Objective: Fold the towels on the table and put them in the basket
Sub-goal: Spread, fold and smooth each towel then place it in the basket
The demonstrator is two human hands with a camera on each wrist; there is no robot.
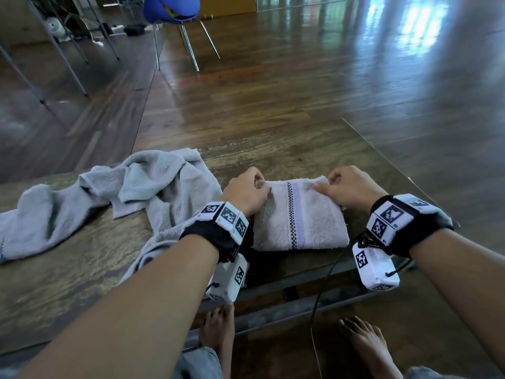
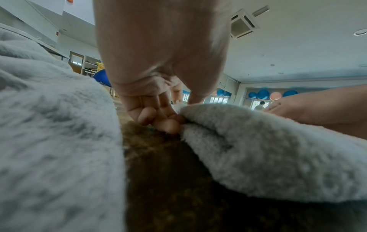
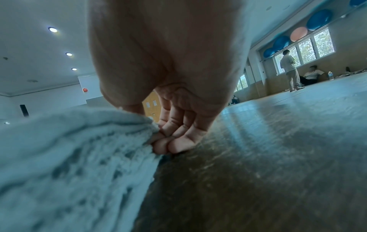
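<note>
I see bare forearms, no sleeves. Each wrist w/ black strap (image 1: pixel 210 236) carrying white blocks printed w/ black-and-white square markers (image 1: pixel 228 214). White camera box (image 1: pixel 375 269) hangs under each wrist, thin black cable (image 1: pixel 325 280) off the right one. Bare feet (image 1: pixel 366 343), light denim at knees.

Three views: one from above, two low at the wrists.

Head view: looks forward and down from behind both forearms, taking in left hand (image 1: pixel 247 190), right hand (image 1: pixel 352 187), the folded towel (image 1: pixel 297 217) between them and the table (image 1: pixel 287 149) beyond. Left wrist view: sits very near the tabletop, faces along the palm toward curled fingertips (image 2: pixel 168 125). Right wrist view: equally low and close, faces along its fingers (image 3: pixel 176 141). Shared by all: that towel's far corners.
</note>
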